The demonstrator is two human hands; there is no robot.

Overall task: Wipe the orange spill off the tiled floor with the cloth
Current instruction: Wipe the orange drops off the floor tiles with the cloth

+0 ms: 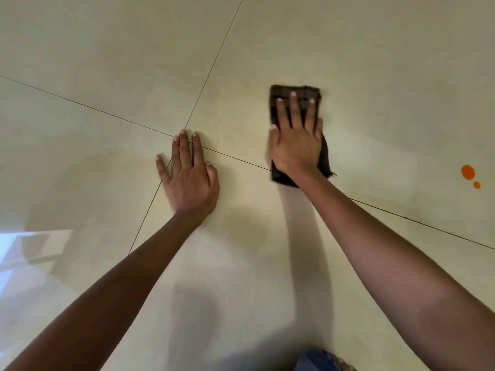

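Observation:
A folded dark brown cloth [294, 92] lies flat on the pale tiled floor [107, 49]. My right hand [296, 140] presses down on it with fingers spread, covering most of it. My left hand [188, 174] rests palm-down on the floor where the tile joints cross, holding nothing. Two orange drops, a larger orange spot [468, 172] and a small one [476, 185], sit far to the right of the cloth, apart from it. Faint yellowish smears show on the tiles around both hands.
Dark grout lines cross the glossy floor under my left hand. A bright window reflection [24, 250] shines at the lower left. Blue fabric of my knee [318, 361] shows at the bottom edge.

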